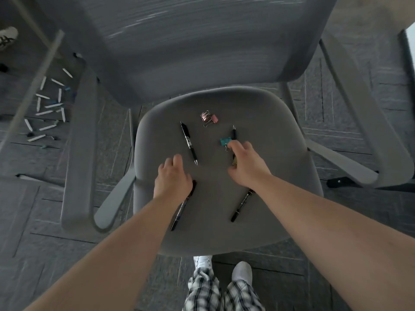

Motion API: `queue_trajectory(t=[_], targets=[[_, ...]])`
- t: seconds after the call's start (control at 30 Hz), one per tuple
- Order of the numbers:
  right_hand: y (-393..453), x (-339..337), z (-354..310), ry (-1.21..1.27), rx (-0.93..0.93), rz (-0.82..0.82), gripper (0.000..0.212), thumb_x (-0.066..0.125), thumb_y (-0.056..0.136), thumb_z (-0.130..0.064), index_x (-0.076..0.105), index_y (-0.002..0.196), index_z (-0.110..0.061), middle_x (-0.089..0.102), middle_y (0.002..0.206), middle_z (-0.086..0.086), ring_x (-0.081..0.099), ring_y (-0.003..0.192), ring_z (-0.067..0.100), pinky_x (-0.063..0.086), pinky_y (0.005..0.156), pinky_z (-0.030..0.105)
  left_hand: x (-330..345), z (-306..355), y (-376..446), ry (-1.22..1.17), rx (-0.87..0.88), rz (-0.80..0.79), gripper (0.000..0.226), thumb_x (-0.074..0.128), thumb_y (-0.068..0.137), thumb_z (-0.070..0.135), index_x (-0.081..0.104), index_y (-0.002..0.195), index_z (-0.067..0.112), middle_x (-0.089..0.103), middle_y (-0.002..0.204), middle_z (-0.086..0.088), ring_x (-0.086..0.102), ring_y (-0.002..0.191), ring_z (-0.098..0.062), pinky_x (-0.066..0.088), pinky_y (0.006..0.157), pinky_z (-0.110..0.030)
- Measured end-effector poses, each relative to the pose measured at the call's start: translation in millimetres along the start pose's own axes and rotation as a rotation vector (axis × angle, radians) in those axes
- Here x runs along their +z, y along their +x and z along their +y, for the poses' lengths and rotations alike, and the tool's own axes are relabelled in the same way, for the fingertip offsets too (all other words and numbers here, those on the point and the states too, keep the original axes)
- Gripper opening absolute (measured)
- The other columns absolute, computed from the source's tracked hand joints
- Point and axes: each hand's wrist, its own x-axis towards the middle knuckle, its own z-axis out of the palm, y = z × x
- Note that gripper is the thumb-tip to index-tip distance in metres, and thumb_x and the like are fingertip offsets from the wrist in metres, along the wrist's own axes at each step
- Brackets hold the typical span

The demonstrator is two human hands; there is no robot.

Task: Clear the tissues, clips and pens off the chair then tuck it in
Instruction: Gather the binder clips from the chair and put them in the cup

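The grey chair seat fills the middle of the head view. On it lie a black pen, two pink binder clips, a teal binder clip, and another black pen near the front right. My left hand hovers palm down, fingers loosely curled, over the top end of a dark pen. My right hand reaches to the teal clip, fingertips touching its handle. It covers a thin pen whose tip sticks out beyond the fingers. Whether it grips anything is hidden.
The chair's mesh backrest and two armrests frame the seat. Several white sticks litter the carpet at left beside a slanted pale pole. A chair base foot shows at right. My plaid trousers and shoes stand just in front.
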Motion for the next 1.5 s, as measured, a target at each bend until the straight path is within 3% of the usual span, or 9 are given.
queue_trajectory(t=[0.1, 0.2, 0.37, 0.57, 0.7, 0.83, 1.1, 1.3, 1.5], targets=[[9.7, 6.5, -11.7, -0.005, 0.062, 0.004, 0.043, 0.056, 0.084, -0.011, 0.043, 0.124, -0.016, 0.035, 0.122, 0.011, 0.055, 0.089, 0.036, 0.052, 0.079, 0.041, 1.6, -12.4, 4.2, 0.128, -0.039, -0.043, 0.057, 0.061, 0.086, 0.04, 0.036, 0.127, 0.01, 0.04, 0.123, -0.011, 0.042, 0.113, -0.032, 0.048, 0.083, -0.046], [20.7, 13.3, -20.8, 0.049, 0.17, 0.055, 0.035, 0.056, 0.086, -0.009, 0.047, 0.12, -0.01, 0.034, 0.124, 0.011, 0.054, 0.09, 0.034, 0.049, 0.079, 0.039, 9.1, -19.5, 6.7, 0.173, -0.059, -0.087, 0.069, 0.064, 0.082, 0.047, 0.03, 0.134, 0.02, 0.032, 0.126, -0.01, 0.038, 0.115, -0.031, 0.052, 0.082, -0.046], [40.4, 18.3, -30.2, 0.119, 0.212, 0.147, 0.037, 0.053, 0.086, -0.005, 0.045, 0.122, -0.01, 0.034, 0.125, 0.01, 0.052, 0.086, 0.03, 0.049, 0.074, 0.039, 21.2, -28.0, 14.7, 0.06, -0.137, -0.124, 0.054, 0.059, 0.089, 0.034, 0.033, 0.134, 0.021, 0.027, 0.131, -0.012, 0.035, 0.117, -0.034, 0.048, 0.089, -0.047], [61.8, 25.2, -27.2, 0.049, 0.224, 0.13, 0.04, 0.054, 0.089, -0.004, 0.047, 0.128, -0.01, 0.039, 0.131, 0.012, 0.055, 0.106, 0.034, 0.048, 0.085, 0.042, 28.7, -24.4, 22.8, 0.006, -0.198, -0.139, 0.041, 0.054, 0.087, 0.023, 0.038, 0.123, 0.011, 0.031, 0.127, -0.013, 0.034, 0.114, -0.035, 0.044, 0.086, -0.043], [66.6, 34.6, -26.0, -0.018, 0.22, 0.096, 0.03, 0.055, 0.089, -0.007, 0.054, 0.119, -0.006, 0.044, 0.124, 0.013, 0.054, 0.107, 0.036, 0.047, 0.083, 0.041, 28.0, -25.9, 24.8, 0.073, -0.184, -0.149, 0.042, 0.058, 0.081, 0.009, 0.043, 0.12, 0.011, 0.031, 0.127, -0.012, 0.036, 0.111, -0.033, 0.043, 0.079, -0.035], [69.3, 40.1, -25.9, -0.068, 0.207, 0.085, 0.021, 0.056, 0.09, -0.008, 0.055, 0.11, -0.004, 0.042, 0.121, 0.013, 0.055, 0.101, 0.036, 0.047, 0.076, 0.039, 22.9, -37.8, 27.1, 0.092, -0.139, -0.096, 0.033, 0.045, 0.083, -0.007, 0.05, 0.113, 0.007, 0.036, 0.122, -0.013, 0.04, 0.106, -0.033, 0.045, 0.08, -0.037], [73.7, 35.7, -25.3, -0.093, 0.138, 0.101, 0.017, 0.054, 0.09, -0.008, 0.052, 0.106, -0.008, 0.053, 0.112, 0.013, 0.058, 0.094, 0.039, 0.044, 0.068, 0.036, 2.6, -20.3, 45.7, -0.088, -0.189, -0.057, 0.007, 0.043, 0.081, -0.001, 0.047, 0.081, 0.005, 0.041, 0.096, -0.009, 0.045, 0.079, -0.033, 0.038, 0.068, -0.034], [80.2, 32.4, -25.0, -0.046, 0.136, 0.043, 0.037, 0.057, 0.087, -0.012, 0.051, 0.124, -0.014, 0.047, 0.124, 0.011, 0.059, 0.101, 0.038, 0.049, 0.077, 0.038, -22.4, 16.5, 79.2, -0.15, -0.081, 0.031, 0.018, 0.046, 0.082, 0.009, 0.057, 0.094, 0.001, 0.048, 0.104, -0.011, 0.051, 0.09, -0.034, 0.04, 0.075, -0.035], [95.9, 21.6, -21.4, 0.208, 0.21, 0.188, 0.032, 0.06, 0.085, -0.012, 0.057, 0.116, -0.005, 0.045, 0.126, 0.012, 0.057, 0.103, 0.032, 0.04, 0.077, 0.029, -25.5, 42.1, 117.8, -0.164, 0.088, 0.111, 0.021, 0.04, 0.091, 0.008, 0.058, 0.1, 0.0, 0.052, 0.112, -0.018, 0.055, 0.097, -0.037, 0.043, 0.079, -0.036]])
